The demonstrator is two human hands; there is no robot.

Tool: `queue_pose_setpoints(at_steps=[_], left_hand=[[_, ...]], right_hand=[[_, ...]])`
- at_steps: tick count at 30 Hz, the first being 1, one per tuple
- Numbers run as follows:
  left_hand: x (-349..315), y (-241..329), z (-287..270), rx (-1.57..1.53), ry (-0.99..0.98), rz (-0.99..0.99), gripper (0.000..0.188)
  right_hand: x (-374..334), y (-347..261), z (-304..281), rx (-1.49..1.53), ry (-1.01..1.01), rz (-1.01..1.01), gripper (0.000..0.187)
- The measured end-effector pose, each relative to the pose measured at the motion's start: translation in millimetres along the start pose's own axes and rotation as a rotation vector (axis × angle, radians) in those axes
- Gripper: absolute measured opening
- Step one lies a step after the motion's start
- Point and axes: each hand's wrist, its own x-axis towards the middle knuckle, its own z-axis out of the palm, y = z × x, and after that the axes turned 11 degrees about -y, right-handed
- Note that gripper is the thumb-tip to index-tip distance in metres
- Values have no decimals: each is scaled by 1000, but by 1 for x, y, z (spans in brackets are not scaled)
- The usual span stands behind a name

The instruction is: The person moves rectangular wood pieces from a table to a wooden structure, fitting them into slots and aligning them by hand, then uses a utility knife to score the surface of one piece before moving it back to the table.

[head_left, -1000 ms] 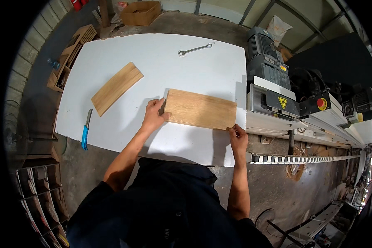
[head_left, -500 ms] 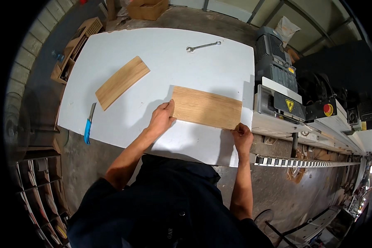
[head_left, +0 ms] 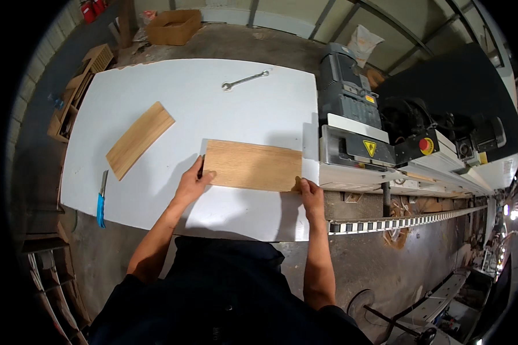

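A rectangular light-brown wooden board (head_left: 253,165) is held by its two ends over the white tabletop (head_left: 213,109). At its left end, my left hand (head_left: 193,183) grips the edge, thumb on the upper face and fingers behind. My right hand (head_left: 311,195) pinches the near right corner. A second wooden board (head_left: 140,141) lies slanted on the table to the left. Near it, a utility knife (head_left: 101,201) with a blue handle rests at the table's near left edge. Toward the far side lies a metal wrench (head_left: 245,81).
Along the table's right side stands a machine with a grey motor (head_left: 351,86), a warning-labelled cover and a red stop button (head_left: 426,146). A toothed white rail (head_left: 403,221) runs off to the right. A cardboard box (head_left: 174,27) sits on the floor beyond, and shelves (head_left: 54,282) stand at lower left.
My view has shifted, so the table appears lower and further left. My left thumb now lies on top of the board's end. Both hands stay on the board.
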Motion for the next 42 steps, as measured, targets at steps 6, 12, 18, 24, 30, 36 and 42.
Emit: queue_pose_setpoints(at_steps=[6,12,18,24,30,36,42], left_hand=[[14,-5,13,-128,158,0,58],[12,-9,14,-334,174,18,60],[-4,-12,14,-347,205,60,58],[-8,-11,12,-311,181,111,54],[-20,-17,0,-114,359,122,52],[-22,1,10,-75,365,246,42],[-31,32,25,-58,205,246,37]], right_hand=[[9,7,1,-67,50,52,29],[9,14,1,8,44,68,27],[8,11,5,33,-19,56,24],[23,21,-16,217,24,11,24],[45,-14,-66,814,309,-27,41],[64,-23,-96,880,457,93,45],[58,-35,-65,722,427,71,23]])
